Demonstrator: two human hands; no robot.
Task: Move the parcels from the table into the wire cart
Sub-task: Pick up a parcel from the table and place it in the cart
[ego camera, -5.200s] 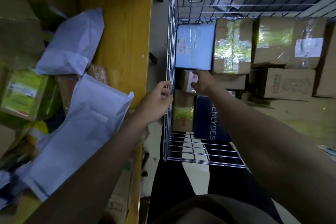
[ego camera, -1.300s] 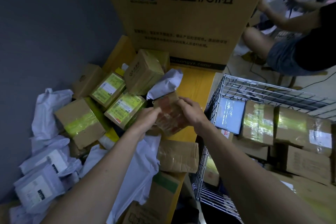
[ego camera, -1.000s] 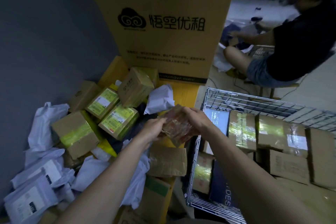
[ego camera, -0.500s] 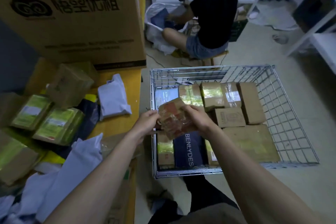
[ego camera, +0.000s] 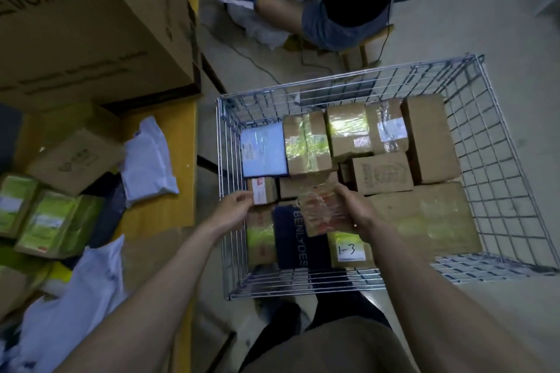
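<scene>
**Cart's filling up, bench still loaded**

Right hand (ego camera: pixel 356 210) is wrapped around a small tape-covered parcel (ego camera: pixel 322 212), holding it over the near-left part of the wire cart (ego camera: pixel 485 160), just above the dark box (ego camera: pixel 292 239) already inside. Left hand (ego camera: pixel 233 210) has its fingers curled at the cart's left wall, looks like gripping the wire, hard to be sure. Cart floor is mostly covered in brown boxes. Left of the cart, the bench (ego camera: pixel 169 191) is piled with boxes and white mailers (ego camera: pixel 148 157), so I'd guess roughly halfway.
</scene>
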